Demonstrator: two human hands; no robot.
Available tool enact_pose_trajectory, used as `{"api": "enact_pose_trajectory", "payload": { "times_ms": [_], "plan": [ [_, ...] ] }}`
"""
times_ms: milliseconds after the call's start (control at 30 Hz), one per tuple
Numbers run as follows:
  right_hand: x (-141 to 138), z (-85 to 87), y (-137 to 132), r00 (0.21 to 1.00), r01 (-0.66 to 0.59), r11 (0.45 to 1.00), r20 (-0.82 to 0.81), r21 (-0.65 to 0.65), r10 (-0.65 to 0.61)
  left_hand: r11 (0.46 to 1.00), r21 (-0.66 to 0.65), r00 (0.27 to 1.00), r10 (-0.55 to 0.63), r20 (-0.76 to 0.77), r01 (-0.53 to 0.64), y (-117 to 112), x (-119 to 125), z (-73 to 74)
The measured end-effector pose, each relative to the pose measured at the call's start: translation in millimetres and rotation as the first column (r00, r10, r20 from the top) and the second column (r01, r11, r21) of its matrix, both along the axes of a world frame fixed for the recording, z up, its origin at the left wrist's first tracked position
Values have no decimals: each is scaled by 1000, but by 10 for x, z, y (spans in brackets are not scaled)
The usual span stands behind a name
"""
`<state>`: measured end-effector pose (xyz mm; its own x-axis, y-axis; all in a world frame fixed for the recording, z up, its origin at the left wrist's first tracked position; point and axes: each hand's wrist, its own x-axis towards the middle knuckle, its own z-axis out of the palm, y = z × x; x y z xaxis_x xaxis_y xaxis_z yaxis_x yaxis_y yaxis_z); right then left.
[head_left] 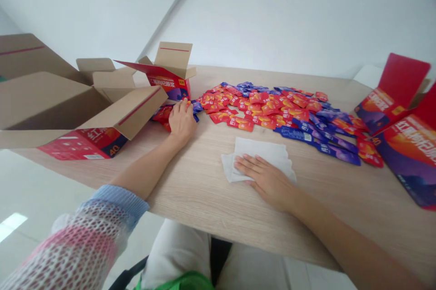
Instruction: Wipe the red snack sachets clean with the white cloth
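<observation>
Lying lengthwise across the table (pixel 207 194), a pile of red and blue sachets (pixel 269 110) is touched at its left end by the nearer left hand (pixel 182 122), curled, grip unconfirmed; the right hand (pixel 265 180) is laid flat and open on a tissue (pixel 260 156), below the pile.

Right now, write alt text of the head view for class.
Left hand touches red and blue sachets spread on a wooden table; right hand rests on a white tissue. Open cardboard cartons stand left, red boxes right.
</observation>
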<state>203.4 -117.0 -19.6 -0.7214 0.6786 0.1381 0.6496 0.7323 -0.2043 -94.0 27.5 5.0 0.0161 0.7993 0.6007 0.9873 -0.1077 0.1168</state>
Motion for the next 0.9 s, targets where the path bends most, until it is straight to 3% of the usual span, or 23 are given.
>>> {"api": "enact_pose_trajectory", "payload": {
  "times_ms": [100,267,367,500,667,733,833,900],
  "plan": [
    [12,32,33,1000,1,1000,-2,-30,-1,980,-113,982,-172,-74,163,-80,239,-58],
    [90,40,139,998,-15,999,-62,-31,13,883,-237,893,-438,-103,406,-125,515,-146],
    [169,66,191,988,18,998,-156,56,-9,857,-227,863,-494,-104,463,-61,581,-153],
    [324,83,243,938,195,963,-324,187,-127,838,-207,827,-539,-162,505,76,763,-154],
    [509,-25,369,834,468,846,-445,256,-327,846,-266,862,-498,-89,461,291,1120,-249],
    [552,-55,426,794,541,800,-470,259,-385,826,-316,858,-510,-68,466,378,1189,-277],
    [591,-55,494,726,639,734,-497,231,-475,726,-424,794,-608,-27,542,498,1161,-251],
    [607,-37,522,652,694,695,-571,186,-498,592,-529,702,-712,9,608,558,1075,-186]
  ]
}}
